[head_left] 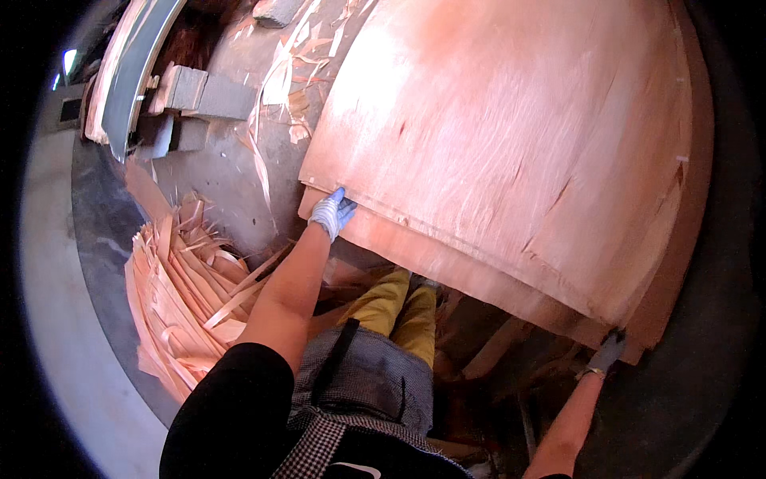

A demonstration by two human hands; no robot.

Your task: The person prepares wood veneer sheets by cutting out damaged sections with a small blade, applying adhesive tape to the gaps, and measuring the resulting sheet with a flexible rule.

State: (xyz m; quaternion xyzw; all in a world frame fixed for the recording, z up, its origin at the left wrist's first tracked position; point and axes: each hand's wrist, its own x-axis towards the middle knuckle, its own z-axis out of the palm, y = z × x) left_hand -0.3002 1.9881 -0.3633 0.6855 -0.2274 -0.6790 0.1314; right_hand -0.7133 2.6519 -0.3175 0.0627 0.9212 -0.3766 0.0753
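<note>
A large reddish wood veneer sheet [495, 136] lies over another veneer sheet [447, 255], whose border shows along the near and right sides. My left hand [332, 214], in a striped white and blue glove, closes on the upper sheet's near edge by its left corner. At the near right corner my right hand [610, 353], in a darker-looking glove, grips the same sheet's edge. Its fingertips are in shadow and partly hidden. Both arms are spread wide, and the upper sheet's near edge sits a little back from the lower one's.
A heap of veneer strips [183, 295] lies on the floor at my left. Loose strips [279, 80] are scattered beyond it. Grey blocks [215, 96] stand at the far left beside a stack with a dark curved-looking panel [136, 76].
</note>
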